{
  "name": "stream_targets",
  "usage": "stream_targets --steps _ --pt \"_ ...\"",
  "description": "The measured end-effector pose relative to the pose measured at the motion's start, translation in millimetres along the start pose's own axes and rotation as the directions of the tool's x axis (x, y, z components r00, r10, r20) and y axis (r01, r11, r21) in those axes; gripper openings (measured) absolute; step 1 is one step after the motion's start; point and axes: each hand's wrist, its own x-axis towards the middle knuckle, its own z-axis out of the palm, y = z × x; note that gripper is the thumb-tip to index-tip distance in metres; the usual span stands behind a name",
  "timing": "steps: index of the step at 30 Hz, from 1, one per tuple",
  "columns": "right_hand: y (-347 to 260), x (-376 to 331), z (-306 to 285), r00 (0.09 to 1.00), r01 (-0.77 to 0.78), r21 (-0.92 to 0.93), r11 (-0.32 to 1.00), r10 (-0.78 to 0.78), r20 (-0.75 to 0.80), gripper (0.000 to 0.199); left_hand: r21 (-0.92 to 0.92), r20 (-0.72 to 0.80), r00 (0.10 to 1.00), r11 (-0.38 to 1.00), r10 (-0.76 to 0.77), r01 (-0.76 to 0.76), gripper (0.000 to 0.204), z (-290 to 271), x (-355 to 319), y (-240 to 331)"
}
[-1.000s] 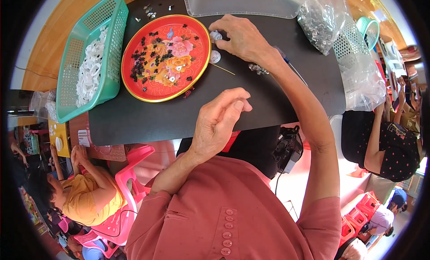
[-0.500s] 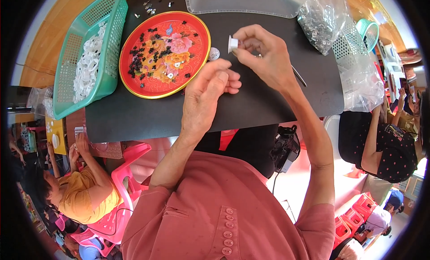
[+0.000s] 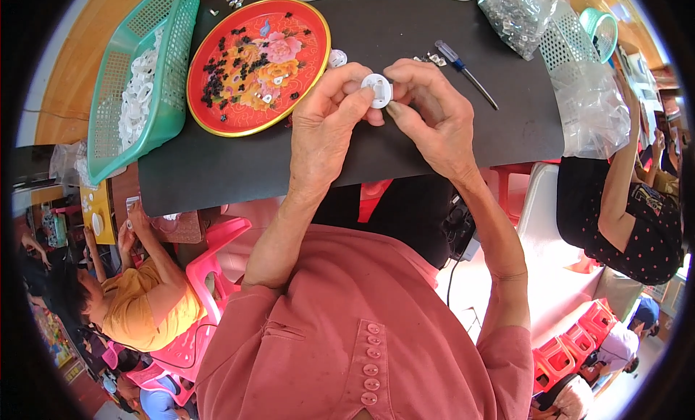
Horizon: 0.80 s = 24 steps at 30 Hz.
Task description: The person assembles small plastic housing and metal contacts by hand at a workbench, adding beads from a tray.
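Note:
A small round white plastic part with a slot in its face is pinched between my two hands above the dark table. The thumb and fingers of my left hand grip its left edge. My right hand is closed on its right edge with thumb and fingertips. Beyond my left hand, beside the tray, lies a similar white round part. A few small metal pieces lie just past my right hand, partly hidden by it. To their right is a screwdriver with a blue handle.
A red round tray with a gold rim holds many small black parts. Left of it stands a green basket of white parts. At the far right are a bag of metal pieces and an empty-looking plastic bag. People sit on both sides.
My right hand has come down and left with the white part, which has turned face up. My left hand has now closed on it too. The screwdriver shows more fully.

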Motion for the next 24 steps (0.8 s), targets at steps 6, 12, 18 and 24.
stream_targets --steps 6,12,18,24 --pt "-6.8 -5.6 -2.5 0.998 -0.031 -0.021 0.999 0.03 -0.048 0.03 0.079 -0.035 0.999 0.997 -0.021 0.024 0.015 2.2 -4.2 -0.7" --pt "-7.2 -5.4 -5.0 0.994 -0.096 0.027 0.995 0.097 -0.048 0.018 0.064 0.014 0.996 0.994 -0.093 0.092 0.02 3.4 -7.9 0.0" --pt "-11.3 -4.9 -4.9 0.979 -0.193 0.069 0.979 0.197 -0.059 0.013 -0.142 0.101 0.981 0.973 -0.167 0.181 0.027 1.2 -10.6 2.7" --pt "-10.0 -5.1 -5.0 0.976 -0.202 0.071 0.977 0.206 -0.064 0.013 -0.239 0.142 0.958 0.931 -0.249 0.277 0.028 -2.4 -9.1 1.9"
